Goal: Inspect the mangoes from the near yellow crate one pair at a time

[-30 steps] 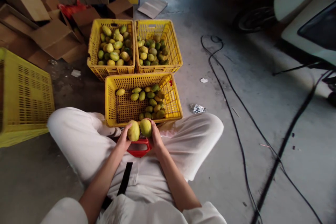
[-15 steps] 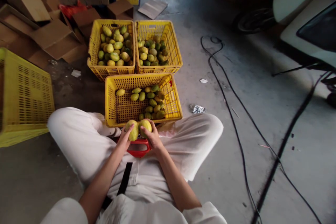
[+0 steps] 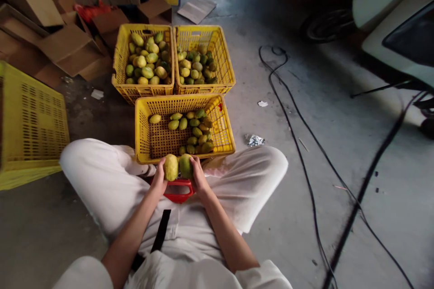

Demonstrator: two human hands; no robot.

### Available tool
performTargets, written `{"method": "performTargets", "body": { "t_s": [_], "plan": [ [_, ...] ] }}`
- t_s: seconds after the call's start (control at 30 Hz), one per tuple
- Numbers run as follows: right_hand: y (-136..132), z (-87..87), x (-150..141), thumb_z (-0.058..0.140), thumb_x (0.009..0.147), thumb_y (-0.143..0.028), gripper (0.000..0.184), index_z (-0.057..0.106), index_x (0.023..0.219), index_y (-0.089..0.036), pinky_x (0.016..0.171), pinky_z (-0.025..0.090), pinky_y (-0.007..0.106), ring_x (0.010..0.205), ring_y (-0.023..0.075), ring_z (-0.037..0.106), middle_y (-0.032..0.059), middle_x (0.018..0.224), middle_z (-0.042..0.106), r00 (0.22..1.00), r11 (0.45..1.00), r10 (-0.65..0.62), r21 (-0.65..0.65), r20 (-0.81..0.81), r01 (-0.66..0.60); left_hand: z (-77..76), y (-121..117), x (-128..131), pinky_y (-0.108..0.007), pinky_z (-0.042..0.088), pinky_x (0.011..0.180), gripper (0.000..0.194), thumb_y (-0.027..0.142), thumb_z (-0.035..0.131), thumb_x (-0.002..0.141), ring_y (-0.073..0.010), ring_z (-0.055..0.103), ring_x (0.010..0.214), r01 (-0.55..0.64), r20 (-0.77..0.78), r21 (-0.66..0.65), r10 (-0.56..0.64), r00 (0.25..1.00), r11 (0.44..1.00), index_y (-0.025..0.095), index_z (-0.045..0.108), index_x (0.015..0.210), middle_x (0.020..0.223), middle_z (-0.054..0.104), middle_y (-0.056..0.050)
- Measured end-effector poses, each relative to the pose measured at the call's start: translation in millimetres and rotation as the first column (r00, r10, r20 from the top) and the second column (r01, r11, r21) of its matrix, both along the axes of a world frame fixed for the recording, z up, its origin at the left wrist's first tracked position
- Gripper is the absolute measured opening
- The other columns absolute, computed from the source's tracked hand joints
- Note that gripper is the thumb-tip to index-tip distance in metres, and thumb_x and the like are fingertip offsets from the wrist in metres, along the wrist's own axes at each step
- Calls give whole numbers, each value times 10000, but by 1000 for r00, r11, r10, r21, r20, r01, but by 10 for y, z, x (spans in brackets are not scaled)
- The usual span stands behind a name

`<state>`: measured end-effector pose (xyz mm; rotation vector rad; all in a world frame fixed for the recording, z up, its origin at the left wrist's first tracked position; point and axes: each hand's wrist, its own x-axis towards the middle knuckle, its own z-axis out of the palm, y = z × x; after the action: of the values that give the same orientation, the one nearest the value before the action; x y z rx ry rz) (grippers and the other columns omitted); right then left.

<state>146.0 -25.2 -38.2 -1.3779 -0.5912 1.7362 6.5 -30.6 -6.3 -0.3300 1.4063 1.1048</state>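
Note:
My left hand (image 3: 159, 178) is closed around the outer side of an oval yellow fruit (image 3: 171, 167), which looks like a small papaya. In my right hand (image 3: 199, 175) is a similar fruit, its visible side green (image 3: 186, 166). The two fruits are held upright side by side, close together, above my lap. Just beyond them stands a yellow plastic crate (image 3: 138, 135). Inside it, several green and yellow fruits (image 3: 197, 132) lie mostly on the right, with a single yellow one (image 3: 155, 119) at the left.
Behind stand two more yellow crates, left (image 3: 117, 65) and right (image 3: 228, 61), both holding fruit. A red plastic piece (image 3: 178, 198) shows under my hands. Another yellow crate (image 3: 37, 117) and cardboard boxes (image 3: 69, 49) are at left. Black cables (image 3: 368, 180) cross the floor toward a parked vehicle (image 3: 403, 40).
The fruit in my right hand has turned from a yellow side to a green side. The left fruit has turned slightly too, and both thumbs have shifted outward.

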Motion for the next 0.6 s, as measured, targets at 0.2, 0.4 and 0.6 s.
{"method": "performTargets", "body": {
  "t_s": [0.2, 0.4, 0.6],
  "plan": [
    [21, 99, 9, 724, 875, -760, 534, 715, 1155, -305, 1035, 566, 399, 1093, 262, 668, 20, 1135, 748, 1000, 1000, -4, 11, 4, 4, -27, 36, 8, -358, 639, 1076, 200, 440, 677, 1000, -290, 737, 1348, 0, -1, 5, 0, 1000, 1000, 253, 731, 1044, 1129, 854, -101],
    [23, 186, 10, 732, 867, -762, 564, 723, 1202, -308, 1024, 573, 401, 1124, 267, 673, 35, 1200, 746, 999, 1000, 28, 12, 19, -29, -30, -8, 4, -270, 647, 900, 171, 317, 827, 910, -226, 809, 1086, 56, -90, 84, -49, 995, 995, 248, 718, 1022, 995, 825, -38],
    [22, 207, -3, 946, 687, -537, 640, 664, 1213, -306, 891, 594, 329, 1030, 229, 663, 13, 1143, 703, 997, 999, 28, 24, 76, -30, 6, -86, -2, -344, 656, 855, 313, 151, 894, 793, -238, 793, 914, 141, -120, 147, -123, 985, 979, 204, 701, 1033, 961, 798, -68]
  ]
}}
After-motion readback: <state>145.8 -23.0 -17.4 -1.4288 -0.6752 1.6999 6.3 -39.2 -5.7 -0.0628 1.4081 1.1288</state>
